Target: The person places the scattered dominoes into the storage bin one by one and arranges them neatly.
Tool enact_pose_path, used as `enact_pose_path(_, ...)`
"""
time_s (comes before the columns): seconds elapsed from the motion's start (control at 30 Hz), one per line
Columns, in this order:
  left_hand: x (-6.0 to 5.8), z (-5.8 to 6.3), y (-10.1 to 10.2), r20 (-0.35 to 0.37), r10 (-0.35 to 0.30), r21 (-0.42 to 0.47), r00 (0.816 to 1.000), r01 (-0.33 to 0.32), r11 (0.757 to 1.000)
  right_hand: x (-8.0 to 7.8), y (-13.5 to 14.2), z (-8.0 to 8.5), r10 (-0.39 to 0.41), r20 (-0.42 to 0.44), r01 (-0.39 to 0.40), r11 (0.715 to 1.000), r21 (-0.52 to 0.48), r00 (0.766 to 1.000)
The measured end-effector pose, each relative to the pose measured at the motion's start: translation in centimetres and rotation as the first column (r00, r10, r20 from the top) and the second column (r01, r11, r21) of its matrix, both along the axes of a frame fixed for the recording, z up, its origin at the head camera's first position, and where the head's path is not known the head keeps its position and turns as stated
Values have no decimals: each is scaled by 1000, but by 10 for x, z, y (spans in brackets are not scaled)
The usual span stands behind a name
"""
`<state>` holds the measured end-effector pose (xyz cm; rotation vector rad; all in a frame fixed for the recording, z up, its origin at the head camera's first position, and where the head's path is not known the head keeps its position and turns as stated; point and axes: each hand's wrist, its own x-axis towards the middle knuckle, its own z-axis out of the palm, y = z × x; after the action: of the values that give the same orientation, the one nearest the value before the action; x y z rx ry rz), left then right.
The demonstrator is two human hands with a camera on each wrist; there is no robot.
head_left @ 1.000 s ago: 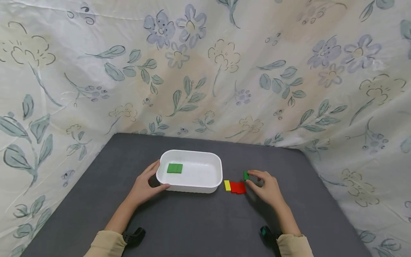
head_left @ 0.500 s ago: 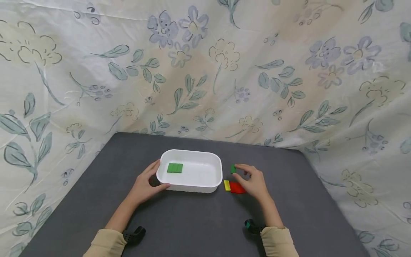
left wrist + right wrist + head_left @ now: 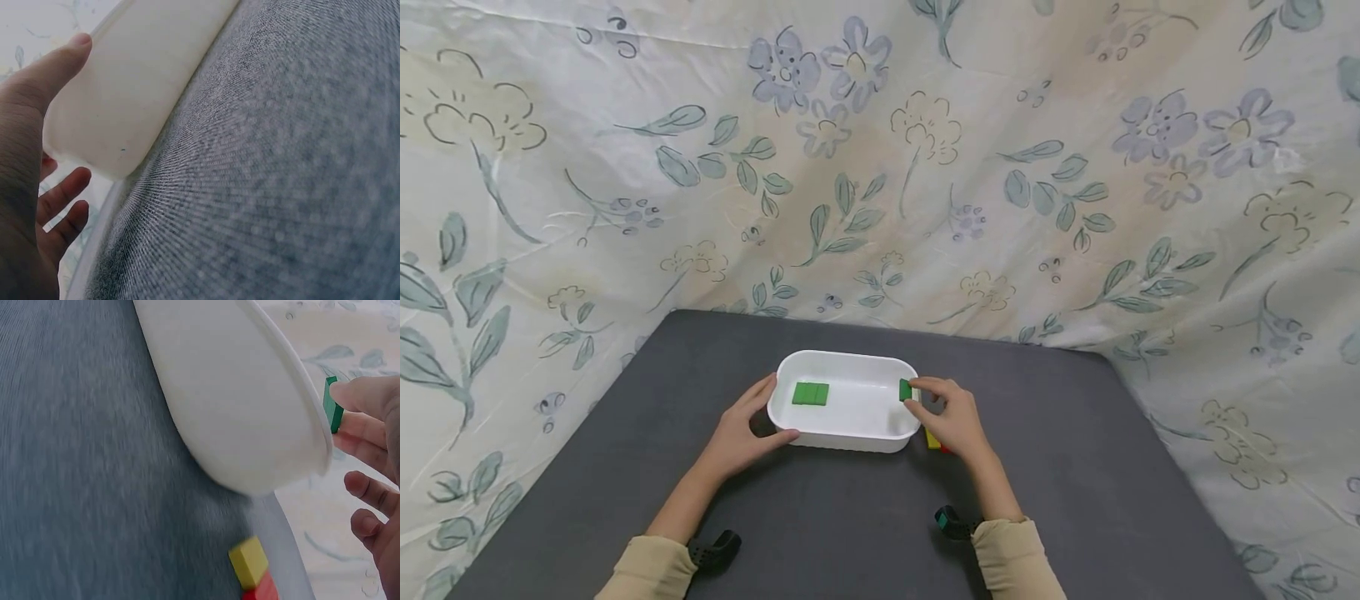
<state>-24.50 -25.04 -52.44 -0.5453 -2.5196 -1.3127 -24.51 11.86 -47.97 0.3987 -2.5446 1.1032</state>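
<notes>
A white plastic tub [image 3: 868,417] stands on the grey table. My left hand [image 3: 741,433] holds its left end, thumb on the near side and fingers round the back corner; in the left wrist view the thumb [image 3: 65,65] lies against the wall. My right hand [image 3: 951,412] pinches a small flat green block [image 3: 906,390] between thumb and fingers at the tub's right end. The right wrist view shows this green block [image 3: 332,405] upright, above the rim. Several green blocks [image 3: 810,394] lie side by side inside the tub, toward the left.
Right of the tub, a yellow block [image 3: 933,440] and a red block [image 3: 945,448] are partly hidden under my right hand. The right wrist view shows the yellow block [image 3: 249,561] touching red. A floral cloth [image 3: 880,208] hangs behind the table.
My right hand has carried the green block leftward, from beside the red blocks to over the tub's right end. My left hand keeps its place on the tub.
</notes>
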Motion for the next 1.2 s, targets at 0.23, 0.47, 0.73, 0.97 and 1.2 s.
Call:
enact_pose_path(0.23,-1,1,2,14,1,4,1000,-1,1000,-8,-22,3,39,-17,-39,999,9,999)
enact_pose_path(0.47,1,2,4,8,-4,3,1000,4,1000,-17,-40,4,95,-37,-94,995,40,995)
enact_pose_path(0.73,2,3,7,23,8,-17,1000,-7,1000,-25,-56,4,138,-17,-136,989,61,990)
enact_pose_path(0.97,5,3,7,-1,21,-22,1000,-21,1000,-32,-67,10,145,-4,-144,985,100,989)
enact_pose_path(1.2,8,4,7,13,25,-14,1000,-25,1000,-40,-80,12,159,35,-162,980,115,987)
